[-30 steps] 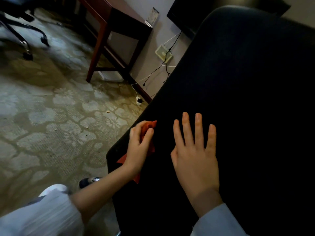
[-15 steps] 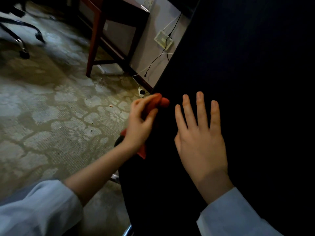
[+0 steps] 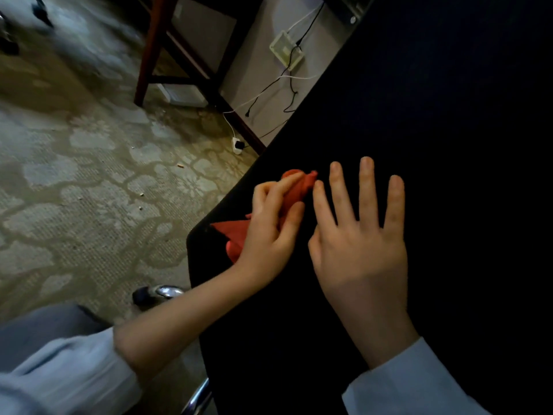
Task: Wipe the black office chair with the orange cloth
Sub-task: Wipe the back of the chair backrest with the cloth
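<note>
On the left edge of the black office chair (image 3: 419,115), seen from the head camera, the orange cloth (image 3: 294,188) lay against the dark upholstery. The left hand (image 3: 269,232) held it: the grip was clenched on the cloth, with the bunched part pinched between curled fingers and thumb. A flat corner of the cloth stuck out from under the palm toward the chair's edge. Further in on the chair, just beside the left hand, the right hand (image 3: 362,250) lay flat on the upholstery. Its grip was released, the fingers straight and spread, holding nothing. Its index fingertip lay just beside the cloth's bunched end; contact could not be told. Both wrists emerged from light blue sleeves (image 3: 413,381).

Left of the chair lay a patterned carpet (image 3: 89,181). A chrome caster (image 3: 161,292) showed on the carpet close under the chair's left edge. Beyond the chair's far-left edge stood a red-brown wooden counter (image 3: 149,49). Behind it, a wall plate (image 3: 285,49) trailed black and white cables (image 3: 269,88) down to a white plug (image 3: 238,144) on the carpet.
</note>
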The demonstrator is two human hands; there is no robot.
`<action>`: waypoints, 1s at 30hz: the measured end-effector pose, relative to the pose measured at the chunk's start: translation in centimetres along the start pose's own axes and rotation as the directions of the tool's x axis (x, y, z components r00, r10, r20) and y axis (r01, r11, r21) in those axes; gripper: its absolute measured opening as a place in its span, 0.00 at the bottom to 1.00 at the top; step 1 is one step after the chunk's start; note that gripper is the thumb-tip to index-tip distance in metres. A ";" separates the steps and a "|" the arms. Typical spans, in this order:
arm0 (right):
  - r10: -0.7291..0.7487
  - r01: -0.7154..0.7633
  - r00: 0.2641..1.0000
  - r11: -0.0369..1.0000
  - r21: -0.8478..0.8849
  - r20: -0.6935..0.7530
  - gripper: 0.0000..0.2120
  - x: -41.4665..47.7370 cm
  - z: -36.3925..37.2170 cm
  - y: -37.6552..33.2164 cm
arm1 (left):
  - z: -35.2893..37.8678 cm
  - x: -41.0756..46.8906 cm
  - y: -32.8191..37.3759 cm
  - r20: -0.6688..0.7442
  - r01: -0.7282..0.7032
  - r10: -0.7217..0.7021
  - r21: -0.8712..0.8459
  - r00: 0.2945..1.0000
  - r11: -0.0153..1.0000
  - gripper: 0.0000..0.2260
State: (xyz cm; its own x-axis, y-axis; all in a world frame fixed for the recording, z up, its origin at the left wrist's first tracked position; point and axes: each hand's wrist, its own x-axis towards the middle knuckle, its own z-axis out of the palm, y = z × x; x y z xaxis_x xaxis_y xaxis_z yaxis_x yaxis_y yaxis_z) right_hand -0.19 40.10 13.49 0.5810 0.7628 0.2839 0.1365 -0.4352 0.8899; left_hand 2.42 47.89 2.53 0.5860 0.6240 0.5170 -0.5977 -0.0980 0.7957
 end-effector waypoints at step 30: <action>-0.043 0.019 0.994 0.972 0.236 0.098 0.27 -6.0 -0.6 2.1 | 2.2 1.1 0.0 -0.129 -0.218 0.239 0.154 0.963 0.964 0.13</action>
State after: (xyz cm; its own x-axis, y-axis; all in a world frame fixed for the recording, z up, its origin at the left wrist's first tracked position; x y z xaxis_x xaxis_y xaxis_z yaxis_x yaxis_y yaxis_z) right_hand -3.87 34.89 13.92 0.6501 0.7305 0.2093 0.3328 -0.5214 0.7858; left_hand 4.27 46.86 3.77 0.3510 0.6771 0.6467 -0.6194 -0.3500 0.7027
